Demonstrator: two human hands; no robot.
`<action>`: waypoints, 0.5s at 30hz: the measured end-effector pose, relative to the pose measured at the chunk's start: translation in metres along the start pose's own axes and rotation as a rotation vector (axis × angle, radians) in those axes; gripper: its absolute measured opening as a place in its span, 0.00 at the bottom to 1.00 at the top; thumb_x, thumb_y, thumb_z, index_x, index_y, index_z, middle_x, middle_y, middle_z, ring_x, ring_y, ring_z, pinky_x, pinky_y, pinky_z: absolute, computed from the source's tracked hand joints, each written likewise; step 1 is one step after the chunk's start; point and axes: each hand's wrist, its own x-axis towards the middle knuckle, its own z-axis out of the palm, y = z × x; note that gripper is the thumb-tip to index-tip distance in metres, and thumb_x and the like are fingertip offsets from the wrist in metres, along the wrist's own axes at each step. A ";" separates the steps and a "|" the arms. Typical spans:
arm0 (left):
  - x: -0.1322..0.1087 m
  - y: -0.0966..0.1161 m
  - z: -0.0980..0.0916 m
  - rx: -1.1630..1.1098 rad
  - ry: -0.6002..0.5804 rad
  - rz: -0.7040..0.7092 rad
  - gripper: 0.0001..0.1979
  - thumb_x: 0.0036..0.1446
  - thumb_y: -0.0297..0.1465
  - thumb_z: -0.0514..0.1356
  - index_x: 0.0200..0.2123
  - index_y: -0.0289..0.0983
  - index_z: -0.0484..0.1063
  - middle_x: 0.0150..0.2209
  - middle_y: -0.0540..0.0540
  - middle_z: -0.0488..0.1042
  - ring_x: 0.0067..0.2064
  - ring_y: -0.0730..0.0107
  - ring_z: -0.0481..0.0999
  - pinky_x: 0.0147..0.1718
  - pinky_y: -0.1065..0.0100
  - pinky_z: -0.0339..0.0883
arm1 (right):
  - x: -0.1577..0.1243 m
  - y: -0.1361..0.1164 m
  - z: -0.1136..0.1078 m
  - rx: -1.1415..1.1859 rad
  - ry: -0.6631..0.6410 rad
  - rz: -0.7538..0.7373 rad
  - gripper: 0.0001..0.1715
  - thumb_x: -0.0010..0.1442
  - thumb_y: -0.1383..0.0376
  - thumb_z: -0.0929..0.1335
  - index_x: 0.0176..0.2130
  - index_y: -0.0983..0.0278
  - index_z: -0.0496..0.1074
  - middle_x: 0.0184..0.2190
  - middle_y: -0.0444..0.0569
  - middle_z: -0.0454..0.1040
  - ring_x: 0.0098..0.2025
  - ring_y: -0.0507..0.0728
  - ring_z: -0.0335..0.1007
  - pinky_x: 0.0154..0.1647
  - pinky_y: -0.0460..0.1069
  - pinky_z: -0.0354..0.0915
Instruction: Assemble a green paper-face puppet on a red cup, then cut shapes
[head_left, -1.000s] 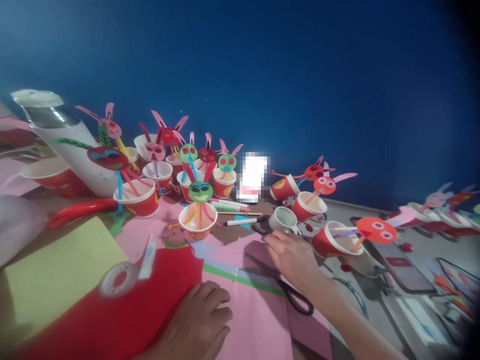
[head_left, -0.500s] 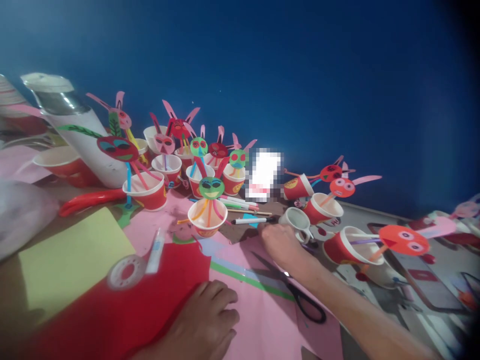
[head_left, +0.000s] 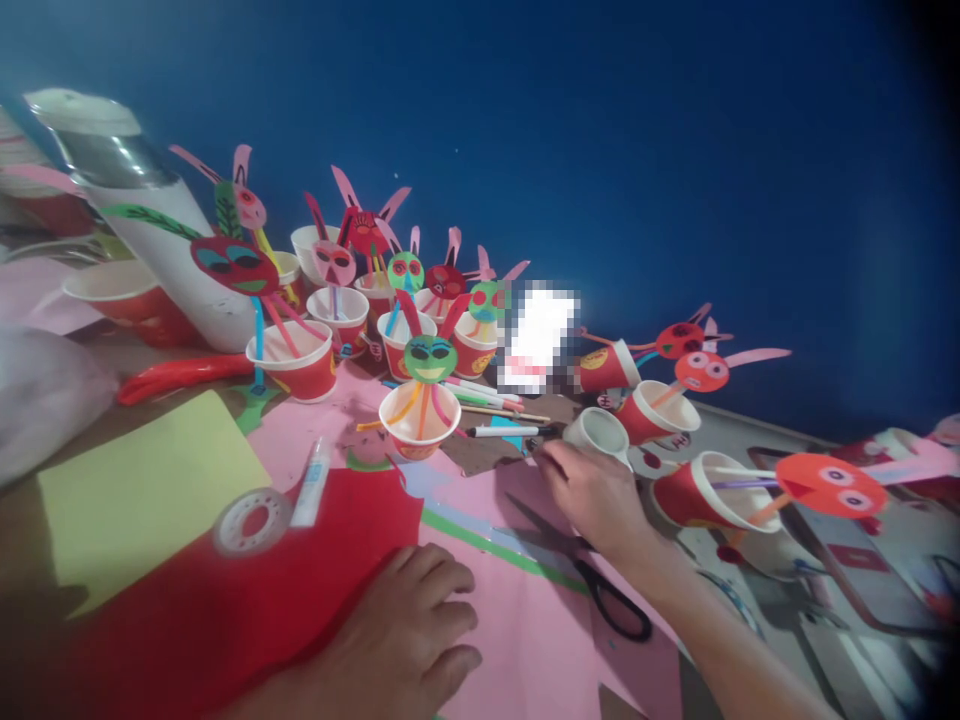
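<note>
My left hand (head_left: 412, 630) lies palm down with its fingers a little apart, across the edge of a red paper sheet (head_left: 300, 590) and the pink paper (head_left: 517, 640). My right hand (head_left: 589, 490) reaches forward with curled fingers, beside a white mug (head_left: 598, 430) and close to the end of a white marker (head_left: 502, 432). What its fingertips hold, if anything, is hidden. Black-handled scissors (head_left: 619, 605) lie under the right wrist, blades pointing up and left. A glue stick (head_left: 311, 485) and a roll of tape (head_left: 253, 522) rest on the red paper.
Several red paper cups with paper-faced figures, such as a green-faced one (head_left: 430, 358), stand along the back. A white flask (head_left: 172, 240) leans behind them at left. Yellow-green paper (head_left: 150, 490) lies at left, a tipped cup (head_left: 709, 490) at right. A blue wall (head_left: 600, 150) rises behind.
My right hand has shifted slightly right and its fingers show more beside the mug. My left hand stays nearly in place. The view has tilted a little.
</note>
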 end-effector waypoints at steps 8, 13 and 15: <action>0.001 -0.001 0.001 0.028 -0.001 0.012 0.03 0.54 0.27 0.59 0.32 0.39 0.72 0.41 0.49 0.73 0.43 0.65 0.66 0.45 0.63 0.61 | 0.015 -0.016 0.013 -0.097 -0.043 -0.086 0.14 0.61 0.73 0.60 0.33 0.66 0.74 0.31 0.54 0.75 0.31 0.57 0.72 0.24 0.48 0.51; -0.002 -0.004 0.005 -0.011 0.065 0.026 0.03 0.54 0.28 0.60 0.28 0.38 0.71 0.39 0.49 0.73 0.41 0.66 0.67 0.42 0.64 0.63 | 0.020 -0.014 0.018 -0.017 -0.031 -0.048 0.14 0.61 0.72 0.59 0.32 0.69 0.73 0.30 0.57 0.75 0.32 0.60 0.72 0.27 0.48 0.54; -0.002 -0.006 0.007 -0.072 0.124 0.061 0.04 0.54 0.28 0.59 0.28 0.38 0.70 0.37 0.49 0.74 0.40 0.67 0.68 0.41 0.66 0.64 | 0.018 -0.014 0.013 0.063 -0.029 -0.030 0.13 0.61 0.70 0.60 0.31 0.68 0.72 0.31 0.56 0.75 0.32 0.59 0.72 0.28 0.48 0.55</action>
